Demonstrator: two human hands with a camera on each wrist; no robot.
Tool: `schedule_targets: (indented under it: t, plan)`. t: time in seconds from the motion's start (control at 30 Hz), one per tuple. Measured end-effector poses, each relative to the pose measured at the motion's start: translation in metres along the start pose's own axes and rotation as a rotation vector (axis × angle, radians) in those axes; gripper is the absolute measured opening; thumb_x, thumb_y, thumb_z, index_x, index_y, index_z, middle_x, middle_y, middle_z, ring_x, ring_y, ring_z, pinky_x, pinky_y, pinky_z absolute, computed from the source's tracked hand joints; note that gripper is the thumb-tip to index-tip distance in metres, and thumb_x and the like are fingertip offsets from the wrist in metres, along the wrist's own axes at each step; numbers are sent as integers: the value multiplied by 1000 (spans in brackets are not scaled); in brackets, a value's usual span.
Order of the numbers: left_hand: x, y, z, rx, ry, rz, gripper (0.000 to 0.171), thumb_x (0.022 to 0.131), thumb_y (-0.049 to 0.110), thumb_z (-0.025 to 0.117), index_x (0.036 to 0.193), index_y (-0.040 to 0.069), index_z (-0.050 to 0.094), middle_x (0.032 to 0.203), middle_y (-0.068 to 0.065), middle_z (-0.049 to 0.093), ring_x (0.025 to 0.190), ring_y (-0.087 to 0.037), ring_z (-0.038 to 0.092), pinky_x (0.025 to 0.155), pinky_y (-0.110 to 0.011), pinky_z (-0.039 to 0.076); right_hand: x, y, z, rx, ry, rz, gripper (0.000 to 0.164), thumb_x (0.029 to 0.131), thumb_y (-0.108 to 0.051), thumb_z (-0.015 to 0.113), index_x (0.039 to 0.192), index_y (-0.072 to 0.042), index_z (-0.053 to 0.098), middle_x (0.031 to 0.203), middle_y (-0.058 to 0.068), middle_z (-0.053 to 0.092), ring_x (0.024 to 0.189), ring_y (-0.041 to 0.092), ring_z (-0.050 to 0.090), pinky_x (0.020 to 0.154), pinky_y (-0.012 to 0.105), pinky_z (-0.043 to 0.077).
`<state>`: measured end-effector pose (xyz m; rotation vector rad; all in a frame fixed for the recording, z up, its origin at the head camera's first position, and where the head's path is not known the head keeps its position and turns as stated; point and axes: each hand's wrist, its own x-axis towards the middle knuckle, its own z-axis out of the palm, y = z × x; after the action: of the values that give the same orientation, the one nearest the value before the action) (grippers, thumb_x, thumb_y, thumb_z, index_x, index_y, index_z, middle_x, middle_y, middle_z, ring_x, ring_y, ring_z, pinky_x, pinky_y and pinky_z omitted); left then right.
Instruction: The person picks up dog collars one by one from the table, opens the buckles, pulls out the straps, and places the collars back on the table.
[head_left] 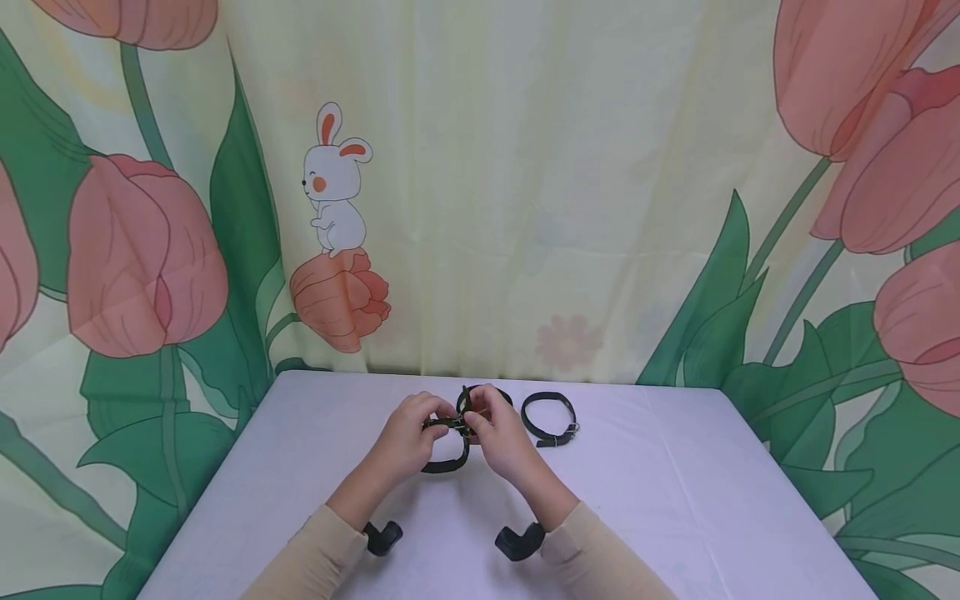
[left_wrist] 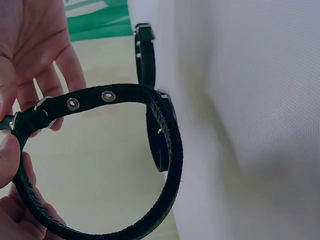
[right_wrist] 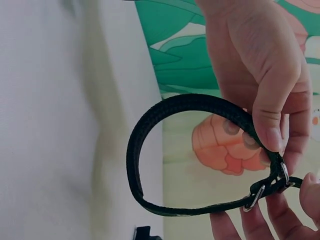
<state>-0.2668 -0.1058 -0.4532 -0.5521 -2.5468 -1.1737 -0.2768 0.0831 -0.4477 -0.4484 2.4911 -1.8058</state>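
— Left hand [head_left: 408, 437] and right hand [head_left: 498, 429] first: loaded or released?

— Both loaded. Finger and thumb of each pinch one ring-shaped, black buckled strap collar [left_wrist: 175, 155], its silver metal fittings [right_wrist: 261, 191] between the two grips.

— Position?

— Raised above the pale lavender-white tabletop [head_left: 637, 500], in front of the person, loop hanging below the fingers. Round metal-rimmed holes [left_wrist: 108, 96] show along the strap near the fittings; the strap's end runs out past them.

— Others of the kind?

— Two. One similar black collar [left_wrist: 156, 145] rests on the tabletop behind the right hand, partly hidden by it from the head view. Another, a round black collar with a silver buckle [head_left: 555, 439], lies to its right, apart from both hands.

— Surroundings?

— Beige sleeves [head_left: 307, 558]; dark curved pieces [head_left: 520, 542] near both wrists. Beyond the tabletop's far edge, a pale yellow curtain [head_left: 585, 167] printed with pink tulips [head_left: 146, 258] and a white rabbit [head_left: 337, 221].
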Motion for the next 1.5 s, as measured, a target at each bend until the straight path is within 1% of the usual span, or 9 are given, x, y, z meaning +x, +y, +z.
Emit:
schedule_targets:
  t: [0.2, 0.43, 0.57, 0.63, 0.9, 1.03, 1.13, 1.33, 1.5]
  plan:
    - [0, 0, 0, 11, -18, -13, 27, 93, -3, 78, 110, 19, 76, 103, 6, 70, 105, -15, 60, 89, -35, 54, -1, 1, 0, 21, 1, -6, 15, 111, -6, 54, 125, -4, 56, 118, 17, 64, 103, 21, 70, 87, 44, 65]
    - [0, 1, -1, -2, -34, -18, 28, 94, -4, 77, 111, 18, 75, 105, 5, 69, 109, -24, 62, 90, -38, 54, -2, 0, -2, 40, 1, -3, 14, 112, -7, 53, 125, -8, 56, 119, 17, 65, 107, 23, 72, 89, 44, 66]
    - [0, 1, 0, 2, -37, -13, 28, 93, -4, 78, 110, 17, 75, 104, 4, 70, 107, -21, 61, 89, -35, 54, -2, -1, -4, 63, -1, -3, 16, 112, -7, 52, 128, -8, 55, 120, 19, 66, 106, 23, 72, 88, 43, 66]
    - [0, 2, 0, -1, -51, -28, 27, 93, -4, 78, 109, 18, 74, 104, 6, 70, 106, -19, 61, 88, -33, 54, -3, -2, -5, 63, -6, -2, 17, 112, -6, 52, 128, -8, 55, 120, 19, 67, 105, 24, 72, 87, 43, 67]
    - [5, 8, -3, -1, -90, -60, 27, 94, -6, 76, 104, 19, 72, 103, 3, 69, 107, -23, 60, 90, -39, 53, -1, -4, -9, 59, -21, 0, 16, 112, -8, 54, 128, -8, 56, 117, 17, 68, 105, 23, 72, 88, 45, 66]
    - [5, 7, -2, -2, -119, -71, 28, 93, -7, 76, 102, 19, 70, 101, 3, 67, 107, -24, 60, 90, -41, 53, -1, -1, -8, 55, -28, 3, 16, 111, -8, 55, 127, -8, 57, 116, 16, 69, 107, 23, 74, 87, 42, 67]
    - [5, 3, 0, -12, -122, -70, 30, 93, -8, 76, 101, 19, 69, 100, 4, 66, 107, -24, 60, 91, -41, 53, -1, 0, -7, 40, -28, -10, 15, 111, -9, 56, 126, -8, 56, 115, 16, 69, 107, 23, 74, 86, 42, 67]
    - [5, -1, 1, -23, -91, -56, 32, 91, -6, 80, 95, 21, 63, 94, 5, 63, 93, -17, 57, 80, -31, 50, -1, 2, -8, 8, -27, -31, 16, 112, -12, 56, 127, -8, 56, 115, 17, 68, 104, 23, 74, 86, 45, 66]
    - [2, 1, -1, -78, -66, -117, 32, 88, 0, 85, 90, 23, 63, 87, 7, 61, 82, -14, 56, 68, -26, 49, -1, 1, -8, -20, -21, -30, 17, 112, -13, 56, 128, -9, 56, 117, 16, 67, 102, 24, 73, 85, 48, 66]
